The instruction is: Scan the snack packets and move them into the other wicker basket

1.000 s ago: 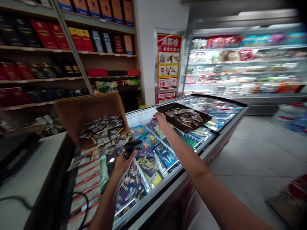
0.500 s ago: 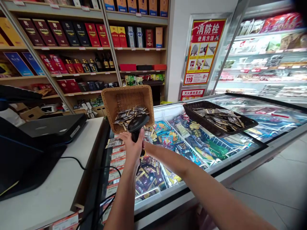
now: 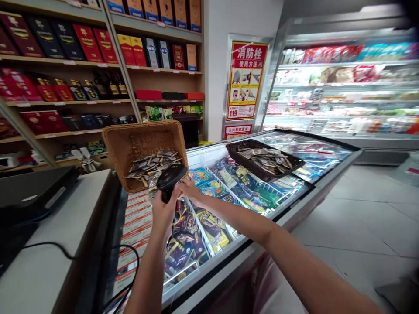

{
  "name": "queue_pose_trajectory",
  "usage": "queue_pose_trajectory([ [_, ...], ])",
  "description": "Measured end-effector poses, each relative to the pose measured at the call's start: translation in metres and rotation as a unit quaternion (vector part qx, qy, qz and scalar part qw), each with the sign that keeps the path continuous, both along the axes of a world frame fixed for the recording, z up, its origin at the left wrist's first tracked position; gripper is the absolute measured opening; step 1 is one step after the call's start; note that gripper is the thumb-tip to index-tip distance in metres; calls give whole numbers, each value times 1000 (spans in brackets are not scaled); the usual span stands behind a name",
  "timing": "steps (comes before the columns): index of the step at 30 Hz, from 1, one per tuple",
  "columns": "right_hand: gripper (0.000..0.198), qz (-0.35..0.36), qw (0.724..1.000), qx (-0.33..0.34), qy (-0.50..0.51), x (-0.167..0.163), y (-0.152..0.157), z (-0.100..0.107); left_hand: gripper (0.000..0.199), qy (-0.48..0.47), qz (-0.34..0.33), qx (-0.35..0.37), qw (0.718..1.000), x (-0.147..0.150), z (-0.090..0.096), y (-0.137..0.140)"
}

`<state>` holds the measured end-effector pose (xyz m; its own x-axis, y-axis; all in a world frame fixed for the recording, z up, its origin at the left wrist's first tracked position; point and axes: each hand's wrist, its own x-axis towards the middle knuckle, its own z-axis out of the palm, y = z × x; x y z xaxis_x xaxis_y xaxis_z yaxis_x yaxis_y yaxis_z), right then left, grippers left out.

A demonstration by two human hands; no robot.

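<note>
My left hand (image 3: pixel 164 208) is wrapped round the handle of a black barcode scanner (image 3: pixel 170 176), its head pointing away from me. My right hand (image 3: pixel 190 192) is close beside it, fingers curled behind the scanner and partly hidden. What those fingers hold I cannot make out. A small clear packet (image 3: pixel 152 182) shows just left of the scanner. Beyond both hands, a tan wicker basket (image 3: pixel 113 146) is tilted toward me, with many small packets (image 3: pixel 153 163) inside.
A dark woven tray (image 3: pixel 234 155) of similar packets lies on the glass-topped freezer (image 3: pixel 288 150). Price labels (image 3: pixel 135 226) line the freezer's left side. A white counter (image 3: pixel 72 222) with black equipment stands at left, and a black cable (image 3: pixel 136 261) hangs near my left arm.
My view has swung to the right, so the basket and shelves sit further left. The scanner and both hands stay together near the basket's front edge.
</note>
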<state>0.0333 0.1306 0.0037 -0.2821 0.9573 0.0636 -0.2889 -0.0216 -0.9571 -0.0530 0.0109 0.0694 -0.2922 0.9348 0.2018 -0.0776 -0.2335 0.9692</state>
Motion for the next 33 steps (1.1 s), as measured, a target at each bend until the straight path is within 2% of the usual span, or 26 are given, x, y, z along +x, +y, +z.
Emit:
queue_pose_trajectory([
  [2,38,-23,997,-56,49,37,8,0,56,-4,-5,-16,1000,4,0,2],
  [4,46,-56,992,-78,83,71,13,-3,58,-9,-15,-32,999,8,-2,3],
  [8,39,-140,984,-37,108,112,19,-16,62,-1,-57,-70,996,13,-7,5],
  [12,33,-213,969,38,120,122,23,-22,65,0,-87,-106,991,16,-13,7],
  [16,27,-235,965,47,104,124,25,-22,64,3,-91,-126,988,18,-18,7],
  [20,29,-299,950,66,51,128,25,-24,56,14,-114,-123,986,21,-20,6],
  [24,38,-324,943,37,63,134,29,-24,53,36,-128,-134,982,25,-22,5],
  [29,25,-306,940,-8,148,140,41,-27,52,104,-153,-141,973,28,-25,5],
  [33,25,-339,927,-52,149,142,50,-35,51,132,-166,-121,970,29,-28,6],
])
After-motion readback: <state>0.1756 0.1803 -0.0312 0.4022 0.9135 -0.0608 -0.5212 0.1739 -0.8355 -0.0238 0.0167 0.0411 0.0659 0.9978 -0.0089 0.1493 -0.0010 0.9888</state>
